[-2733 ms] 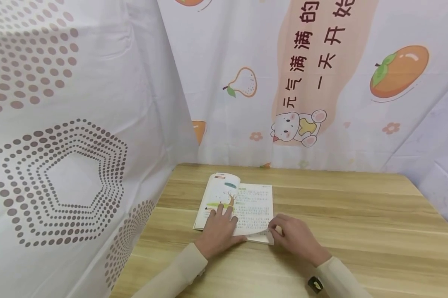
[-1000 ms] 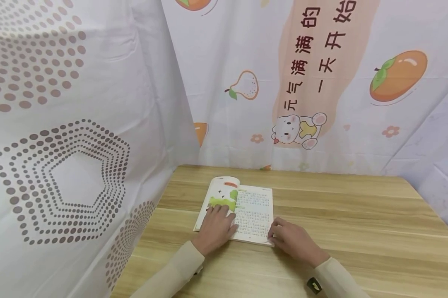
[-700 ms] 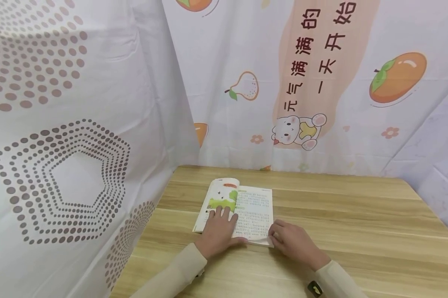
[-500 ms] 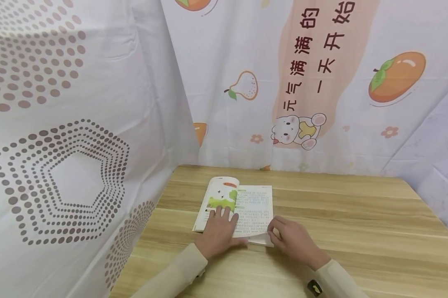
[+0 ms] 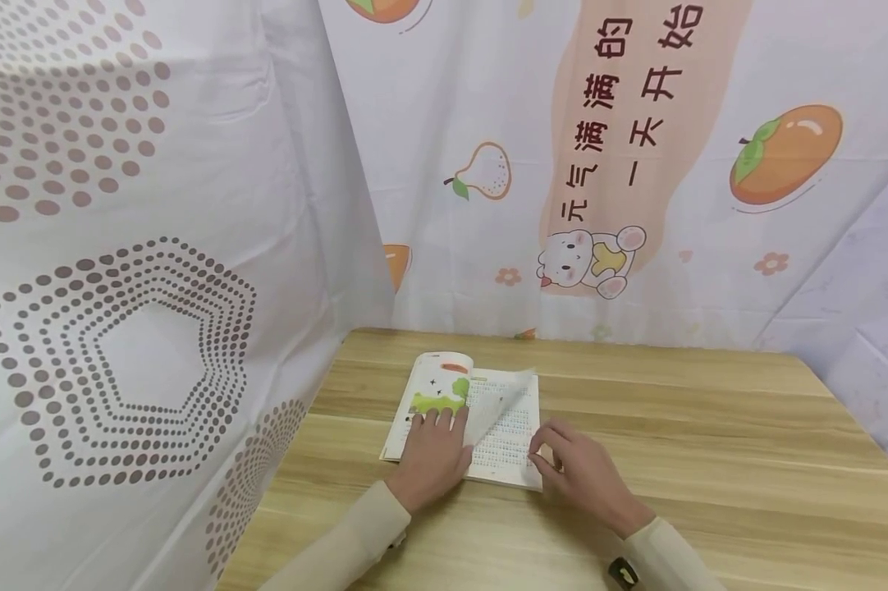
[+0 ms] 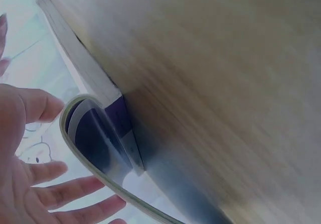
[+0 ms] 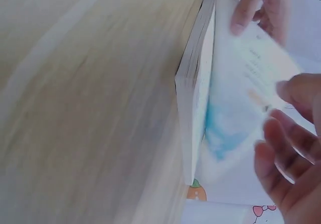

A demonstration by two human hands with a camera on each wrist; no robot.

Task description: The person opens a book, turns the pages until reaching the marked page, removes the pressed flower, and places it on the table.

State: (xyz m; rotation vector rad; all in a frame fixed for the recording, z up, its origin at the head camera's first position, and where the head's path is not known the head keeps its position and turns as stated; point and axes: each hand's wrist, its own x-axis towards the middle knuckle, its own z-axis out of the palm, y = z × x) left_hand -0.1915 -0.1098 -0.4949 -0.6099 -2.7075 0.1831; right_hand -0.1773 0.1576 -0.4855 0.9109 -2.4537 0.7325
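Note:
An open book [image 5: 506,460] lies on the table, with printed text on its right page. Its left side [image 5: 444,377] curls up and shows a green picture. My left hand [image 5: 432,455] rests on that left side, fingers extended; its thumb is beside the turning page. One page [image 5: 499,402] stands lifted and bent, slanting leftward over the text. At the book's right edge, my right hand [image 5: 580,468] has its fingers loosely bent. In the right wrist view, the thumb [image 7: 298,96] and fingers are apart, beside the blurred lifted page [image 7: 241,98], and no grip shows.
The wooden table [image 5: 673,410] extends to the right of the book. A white dotted curtain [image 5: 156,361] hangs along the left side, and a fruit-printed cloth [image 5: 444,263] hangs behind the table.
Half a second ago my right hand was at the page's lower right corner, raising it. Now the page has swung up leftward, away from that hand. My left hand stays on the left side.

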